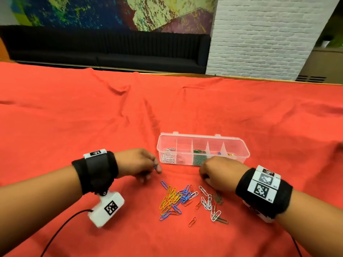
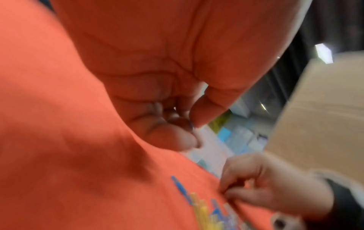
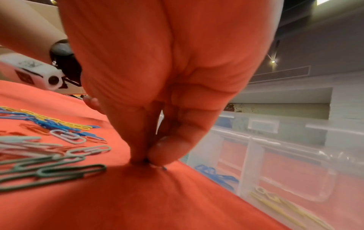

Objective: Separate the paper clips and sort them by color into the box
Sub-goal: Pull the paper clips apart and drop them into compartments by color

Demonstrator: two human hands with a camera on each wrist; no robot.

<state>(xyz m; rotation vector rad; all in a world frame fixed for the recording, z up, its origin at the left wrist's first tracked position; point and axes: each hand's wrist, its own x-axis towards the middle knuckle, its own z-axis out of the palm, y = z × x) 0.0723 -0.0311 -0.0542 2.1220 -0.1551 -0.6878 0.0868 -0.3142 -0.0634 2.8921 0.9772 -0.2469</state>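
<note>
A clear compartment box [image 1: 239, 143] lies on the red cloth and holds white, red, green, blue and yellow clips in separate sections. In front of it is a loose pile of mixed paper clips [image 1: 185, 199]. My left hand [image 1: 155, 167] hovers left of the box, thumb and finger pinching a thin blue clip [image 1: 154, 166]; the left wrist view shows the same pinch of my left hand [image 2: 192, 127]. My right hand [image 1: 203, 178] is curled down onto the cloth by the box's front. There the right hand [image 3: 147, 161] pinches a mostly hidden clip, only its dark blue tip [image 3: 164, 168] showing.
The red cloth [image 1: 74, 117] is wrinkled and covers the whole table. A black cable [image 1: 61, 230] trails from the left wrist camera across the near left. Beyond the table's far edge stand a dark bench [image 1: 111, 51] and a white brick pillar [image 1: 259, 34].
</note>
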